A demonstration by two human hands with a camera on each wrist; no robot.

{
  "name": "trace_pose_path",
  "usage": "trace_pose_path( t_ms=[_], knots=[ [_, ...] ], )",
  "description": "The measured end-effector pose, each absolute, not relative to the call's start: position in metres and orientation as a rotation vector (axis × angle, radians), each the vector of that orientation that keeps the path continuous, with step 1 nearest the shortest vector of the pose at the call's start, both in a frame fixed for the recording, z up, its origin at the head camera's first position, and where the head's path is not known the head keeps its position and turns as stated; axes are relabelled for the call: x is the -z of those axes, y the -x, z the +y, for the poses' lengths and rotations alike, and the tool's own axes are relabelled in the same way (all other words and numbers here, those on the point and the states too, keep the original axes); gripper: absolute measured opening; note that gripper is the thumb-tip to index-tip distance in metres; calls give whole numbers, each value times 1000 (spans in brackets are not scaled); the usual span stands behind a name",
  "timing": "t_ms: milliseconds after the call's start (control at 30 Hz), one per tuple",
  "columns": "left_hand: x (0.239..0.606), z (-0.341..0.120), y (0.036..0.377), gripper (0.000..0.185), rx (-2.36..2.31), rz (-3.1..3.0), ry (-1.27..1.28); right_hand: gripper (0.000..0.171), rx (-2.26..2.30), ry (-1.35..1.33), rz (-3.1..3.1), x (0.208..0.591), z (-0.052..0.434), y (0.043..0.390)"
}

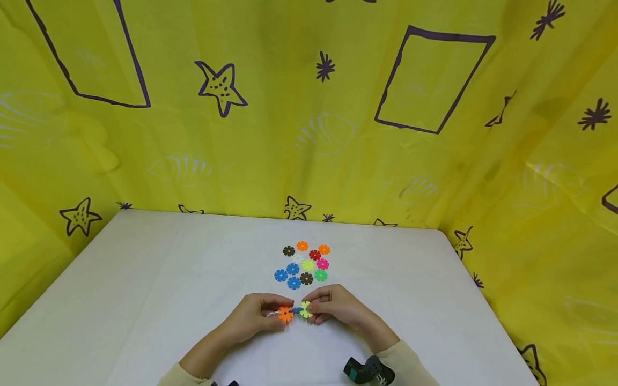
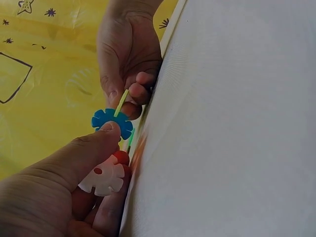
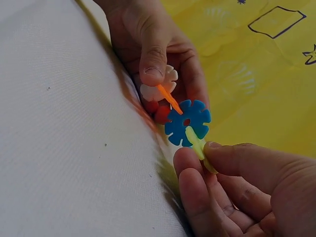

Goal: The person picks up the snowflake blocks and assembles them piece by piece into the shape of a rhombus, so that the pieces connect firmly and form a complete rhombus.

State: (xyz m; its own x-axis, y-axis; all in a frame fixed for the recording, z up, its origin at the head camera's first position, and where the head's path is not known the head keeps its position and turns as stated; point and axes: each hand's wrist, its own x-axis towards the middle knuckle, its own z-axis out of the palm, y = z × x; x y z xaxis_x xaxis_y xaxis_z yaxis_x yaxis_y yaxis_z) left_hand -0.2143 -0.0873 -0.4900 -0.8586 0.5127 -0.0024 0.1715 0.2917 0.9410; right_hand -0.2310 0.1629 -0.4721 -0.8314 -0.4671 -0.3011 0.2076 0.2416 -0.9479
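Observation:
A short chain of notched plastic discs is held between both hands near the front of the table. My left hand (image 1: pixel 253 317) pinches the orange disc (image 1: pixel 285 313), and a white disc (image 2: pixel 104 182) sits against its fingers. Slotted into the orange one is a blue disc (image 3: pixel 186 122), seen face-on in the right wrist view. A yellow disc (image 3: pixel 196 143) joins the blue disc's other side, standing crosswise to it. Thumb and fingers of my right hand (image 1: pixel 338 306) pinch that yellow disc.
Beyond the hands, several loose notched discs lie grouped on the white table (image 1: pixel 193 268), among them a green disc (image 1: pixel 321 275), a pink disc (image 1: pixel 322 264) and a red disc (image 1: pixel 315 254). A yellow printed curtain (image 1: pixel 270 161) hangs behind and along the sides.

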Motion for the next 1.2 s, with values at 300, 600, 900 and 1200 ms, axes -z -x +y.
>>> trace_pose_path(
  t_ms=[300,600,900,1200],
  knots=[
    [490,-87,214,42,-1648,2190,-613,27,1657,237,1967,473,164,232],
    [487,-87,214,33,-1623,2208,-581,24,1658,268,1981,473,162,230],
    [487,-88,215,30,-1638,2187,-598,23,1661,298,1985,474,160,230],
    [488,-87,216,27,-1640,2205,-574,23,1652,294,1998,475,160,230]
  ],
)
